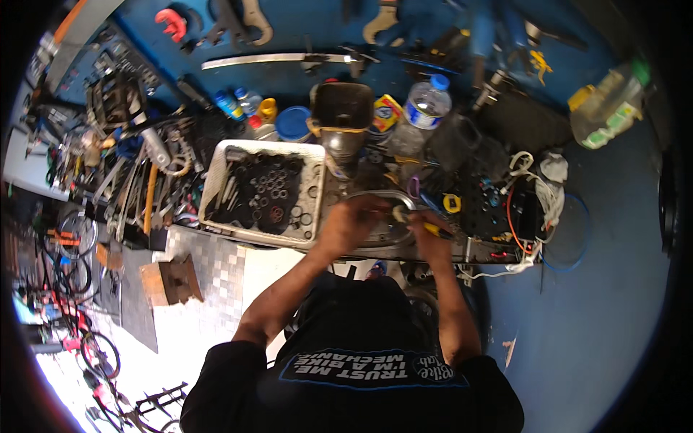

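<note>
At the left of the frame's middle, a cream-coloured, perforated metal tray (271, 146) full of dark rings and small parts sits on the cluttered tabletop (397, 252). Just right of it comes the person's left hand (348, 225), fingers curled and pointing rightward; they are blurred, so from where I stand I cannot tell whether that grip is closed on anything. Beneath and beyond its fingertips shows a shiny, round-cornered silver metal pan (374, 193). Over the pan, between the two hands, is a small, pale, rounded piece (399, 213), nearer the right fingertips than the left; its exact kind is too smeared to read. Next is the right hand (432, 244), its grip apparently clamped round a slim yellow-and-black handle (437, 230). The handle's long axis slants from upper left to lower right, so its upper end points toward the pale piece, which lies up and left of this grip. Farther right, a compact yellow object (452, 203) rests apart from the hand.
</note>
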Tool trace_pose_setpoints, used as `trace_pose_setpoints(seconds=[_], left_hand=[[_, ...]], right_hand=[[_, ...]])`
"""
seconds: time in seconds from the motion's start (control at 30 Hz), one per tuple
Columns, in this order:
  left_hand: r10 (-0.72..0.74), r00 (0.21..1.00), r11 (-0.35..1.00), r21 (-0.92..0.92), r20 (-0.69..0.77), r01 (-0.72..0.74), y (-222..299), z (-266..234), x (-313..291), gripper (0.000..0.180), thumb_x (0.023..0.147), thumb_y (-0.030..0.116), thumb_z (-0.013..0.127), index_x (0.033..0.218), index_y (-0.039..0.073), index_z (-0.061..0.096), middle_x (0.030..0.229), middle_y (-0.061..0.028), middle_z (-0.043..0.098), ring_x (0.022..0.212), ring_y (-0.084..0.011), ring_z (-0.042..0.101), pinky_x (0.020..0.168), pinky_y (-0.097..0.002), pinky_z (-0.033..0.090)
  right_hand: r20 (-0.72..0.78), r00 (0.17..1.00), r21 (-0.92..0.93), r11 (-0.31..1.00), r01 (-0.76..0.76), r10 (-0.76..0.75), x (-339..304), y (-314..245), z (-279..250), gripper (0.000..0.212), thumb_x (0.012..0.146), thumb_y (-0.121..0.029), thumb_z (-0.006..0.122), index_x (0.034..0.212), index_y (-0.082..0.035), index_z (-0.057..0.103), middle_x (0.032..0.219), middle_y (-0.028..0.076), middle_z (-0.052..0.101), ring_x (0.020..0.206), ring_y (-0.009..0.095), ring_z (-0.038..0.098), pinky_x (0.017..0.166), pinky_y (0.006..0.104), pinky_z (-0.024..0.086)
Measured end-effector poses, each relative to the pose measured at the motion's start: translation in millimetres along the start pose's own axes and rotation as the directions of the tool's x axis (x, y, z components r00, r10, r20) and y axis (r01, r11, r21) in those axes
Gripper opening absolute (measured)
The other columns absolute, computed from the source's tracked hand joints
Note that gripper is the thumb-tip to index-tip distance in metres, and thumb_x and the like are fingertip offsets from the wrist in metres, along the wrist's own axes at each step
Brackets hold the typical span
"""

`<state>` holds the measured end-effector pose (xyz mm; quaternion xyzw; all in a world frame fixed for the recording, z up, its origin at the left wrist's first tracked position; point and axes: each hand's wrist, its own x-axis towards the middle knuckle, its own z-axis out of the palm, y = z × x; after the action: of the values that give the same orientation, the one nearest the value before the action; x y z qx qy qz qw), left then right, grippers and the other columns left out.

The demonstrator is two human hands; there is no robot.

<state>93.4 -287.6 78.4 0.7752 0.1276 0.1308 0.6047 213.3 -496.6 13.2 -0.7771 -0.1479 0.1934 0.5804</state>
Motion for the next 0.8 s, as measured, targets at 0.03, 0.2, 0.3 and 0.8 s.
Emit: trace_pose_setpoints(seconds=[0.03,0.2,0.3,0.8], left_hand=[[0.038,0.999,0.994,0.101,0.022,-0.040,34,2,-2,0.025,0.095,0.008,0.073,0.120,0.008,0.075,0.103,-0.0115,0.080,0.085,-0.0255,0.077,0.076,-0.0369,0.062],[0.296,0.949,0.814,0.492,0.106,-0.309,40,18,-9,0.019,0.094,0.011,0.070,0.113,0.011,0.075,0.098,-0.0149,0.079,0.090,-0.0359,0.077,0.080,-0.0455,0.062],[-0.123,0.985,0.899,0.434,0.121,0.059,-20,26,-16,0.022,0.092,0.008,0.072,0.114,0.012,0.074,0.100,-0.0133,0.079,0.092,-0.0354,0.077,0.081,-0.0458,0.061],[-0.151,0.987,0.843,0.529,0.059,0.098,-53,-209,-62,0.017,0.089,0.002,0.075,0.103,0.009,0.080,0.101,-0.0089,0.078,0.093,-0.0271,0.075,0.081,-0.0400,0.059]], right_hand=[[-0.025,0.999,0.026,0.999,0.043,-0.042,-2,3,-7,0.016,0.100,-0.020,0.072,0.103,-0.005,0.074,0.086,0.003,0.072,0.082,0.009,0.066,0.076,0.0274,0.052],[-0.072,0.992,0.005,0.995,0.104,-0.103,3,-1,-24,0.014,0.103,-0.016,0.069,0.107,-0.004,0.072,0.091,0.002,0.073,0.086,0.010,0.069,0.075,0.0262,0.053],[-0.097,0.995,0.030,0.999,-0.032,0.035,1,-9,-18,0.015,0.104,-0.018,0.068,0.107,-0.004,0.072,0.090,0.003,0.072,0.084,0.009,0.069,0.070,0.0260,0.053],[-0.035,0.997,-0.067,0.996,0.062,-0.065,3,-17,-5,0.022,0.102,-0.023,0.071,0.106,-0.002,0.074,0.087,0.003,0.072,0.081,0.011,0.067,0.072,0.0269,0.052]])
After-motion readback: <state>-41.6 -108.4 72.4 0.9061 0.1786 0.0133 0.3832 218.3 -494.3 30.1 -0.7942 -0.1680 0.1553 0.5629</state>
